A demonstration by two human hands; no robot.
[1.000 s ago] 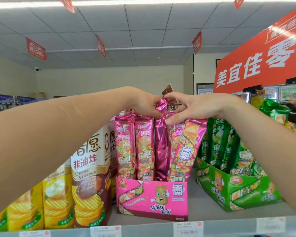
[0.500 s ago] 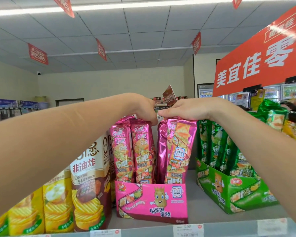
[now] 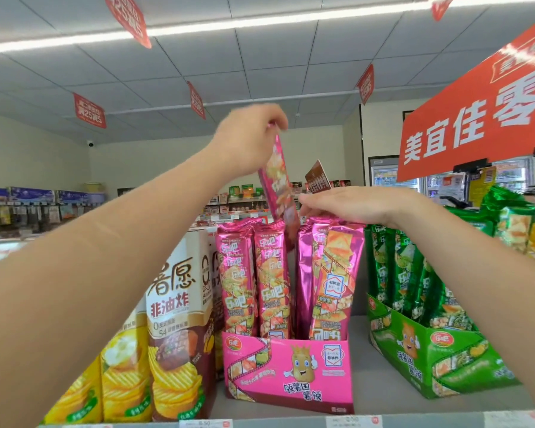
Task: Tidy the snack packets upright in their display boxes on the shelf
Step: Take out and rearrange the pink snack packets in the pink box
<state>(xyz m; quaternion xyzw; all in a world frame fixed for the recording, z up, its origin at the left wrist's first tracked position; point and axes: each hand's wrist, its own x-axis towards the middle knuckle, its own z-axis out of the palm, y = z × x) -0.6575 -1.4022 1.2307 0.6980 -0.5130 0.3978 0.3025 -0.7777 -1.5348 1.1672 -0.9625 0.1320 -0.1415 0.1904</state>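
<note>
The pink display box (image 3: 288, 369) carries a film-strip pattern and a crowned yellow potato cartoon. Its packets (image 3: 254, 279) are shiny magenta with orange-and-yellow crisp pictures. At three o'clock from it, the green display box (image 3: 439, 359) holds green packets (image 3: 405, 273). At nine o'clock stand a brown-and-white crisp carton (image 3: 179, 329) and yellow ones (image 3: 121, 372). Overhead, a red sign (image 3: 482, 118) bears white characters.

Grey shelf (image 3: 371, 396) carried the pink display box (image 3: 291, 372); green display box (image 3: 445, 362) sat right of it; brown chip box (image 3: 179, 335) and yellow ones (image 3: 118, 381) left.
</note>
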